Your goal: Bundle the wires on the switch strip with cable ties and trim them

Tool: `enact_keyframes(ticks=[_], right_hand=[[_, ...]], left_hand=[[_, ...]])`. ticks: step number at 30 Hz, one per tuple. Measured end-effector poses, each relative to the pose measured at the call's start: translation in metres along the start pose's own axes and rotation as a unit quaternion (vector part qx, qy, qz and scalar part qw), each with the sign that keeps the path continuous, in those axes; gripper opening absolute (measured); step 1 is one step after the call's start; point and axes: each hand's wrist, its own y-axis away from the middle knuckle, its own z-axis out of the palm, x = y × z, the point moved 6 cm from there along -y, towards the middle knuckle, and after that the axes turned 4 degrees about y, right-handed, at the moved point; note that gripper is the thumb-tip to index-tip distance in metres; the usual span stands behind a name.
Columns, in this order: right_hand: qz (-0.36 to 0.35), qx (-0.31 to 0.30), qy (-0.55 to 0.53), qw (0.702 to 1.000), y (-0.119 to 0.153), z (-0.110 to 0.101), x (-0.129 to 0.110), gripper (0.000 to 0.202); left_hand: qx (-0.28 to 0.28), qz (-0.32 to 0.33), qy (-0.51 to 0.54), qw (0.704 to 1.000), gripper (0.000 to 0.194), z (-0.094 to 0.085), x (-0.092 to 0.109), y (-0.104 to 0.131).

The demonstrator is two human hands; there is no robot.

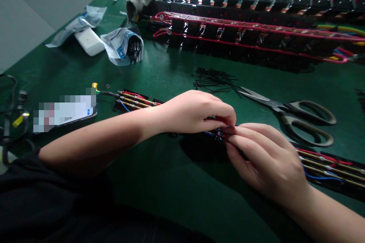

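A long black strip with brass-coloured bars and red and blue wires lies across the green table, partly hidden under my hands. Over its middle, my left hand is closed with thumb and forefinger pinched at the wires. My right hand meets it there from the right, its fingertips pressed together. Whatever small piece sits between the fingertips is covered. Just beyond my hands lies a loose pile of black cable ties. Scissors with dark handles rest to the right of the pile, blades pointing left.
Along the back stand long rows of black modules with red wires. An open bag of cable ties, a white box and a grey glove-like cloth are at the back left. A phone and black cables lie left.
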Motion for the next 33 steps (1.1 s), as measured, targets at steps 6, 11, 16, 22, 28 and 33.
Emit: enact_keyframes(ticks=[6,11,16,22,28,33], right_hand=[[0.012,0.016,0.007,1.0,0.001,0.0,0.001,0.02],[0.047,0.036,0.015,0.998,0.001,-0.004,0.005,0.022],[0.084,0.025,0.002,0.996,0.0,-0.006,0.008,0.019],[0.11,0.03,-0.009,0.993,0.0,-0.007,0.01,0.017],[0.119,0.026,-0.017,0.992,-0.001,-0.007,0.01,0.017],[0.118,0.028,-0.024,0.992,0.0,-0.008,0.009,0.019]], left_hand=[[-0.008,0.006,0.008,1.0,0.02,-0.001,0.002,0.001],[-0.005,0.007,-0.005,1.0,0.022,-0.001,0.004,0.003],[-0.01,0.002,-0.002,1.0,0.023,0.0,0.005,0.002],[-0.014,0.001,-0.004,1.0,0.023,0.0,0.005,0.002],[-0.013,-0.001,-0.017,1.0,0.023,0.001,0.004,0.002],[-0.013,0.005,-0.031,0.999,0.023,0.002,0.005,0.002]])
